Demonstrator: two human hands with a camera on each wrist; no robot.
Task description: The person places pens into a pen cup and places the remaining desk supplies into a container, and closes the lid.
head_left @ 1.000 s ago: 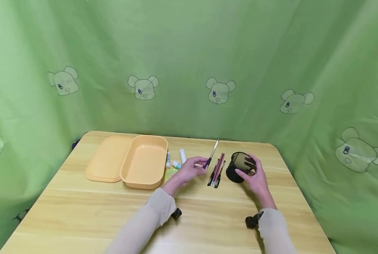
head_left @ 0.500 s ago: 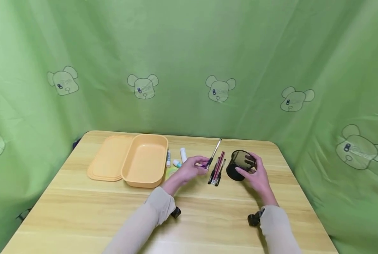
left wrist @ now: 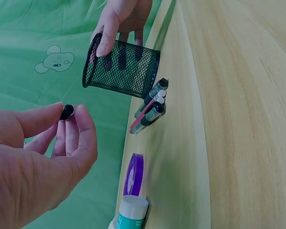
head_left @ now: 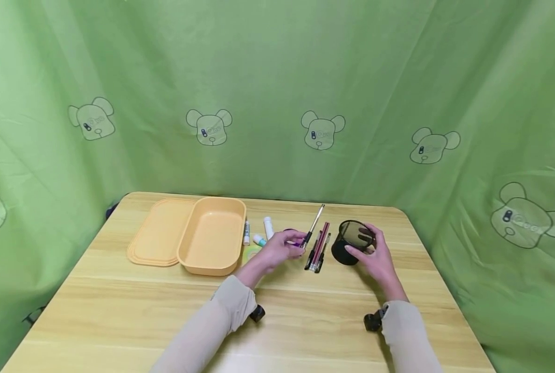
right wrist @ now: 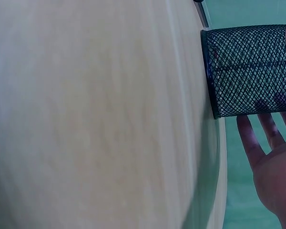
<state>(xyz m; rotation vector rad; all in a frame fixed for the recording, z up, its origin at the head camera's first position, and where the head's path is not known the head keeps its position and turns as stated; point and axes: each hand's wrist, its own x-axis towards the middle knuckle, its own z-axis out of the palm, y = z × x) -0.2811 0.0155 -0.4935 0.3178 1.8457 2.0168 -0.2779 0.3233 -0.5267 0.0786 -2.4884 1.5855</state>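
Note:
My left hand (head_left: 277,250) pinches a pen (head_left: 313,225) with a black cap between thumb and fingertips, its clear barrel slanting up and away. In the left wrist view that pen's black end (left wrist: 67,112) shows nearly end-on, above the table. My right hand (head_left: 375,257) grips a black mesh pen cup (head_left: 345,253) from the right side, thumb near the rim and fingers round the far side. The cup (right wrist: 250,71) stands upright on the table in the right wrist view. Between the hands lies a small row of black-capped pens and dark red pencils (head_left: 321,243).
An orange plastic box (head_left: 210,271) stands at the left with its lid (head_left: 160,233) beside it. Several glue sticks (head_left: 268,227) and a yellow-green item (head_left: 251,253) lie right of the box. A purple ring (left wrist: 134,174) sits near them. Green curtain (head_left: 268,171) surrounds the table.
Both hands stay almost in place, still holding the pen and the cup. The pen's far end has shifted slightly to the right.

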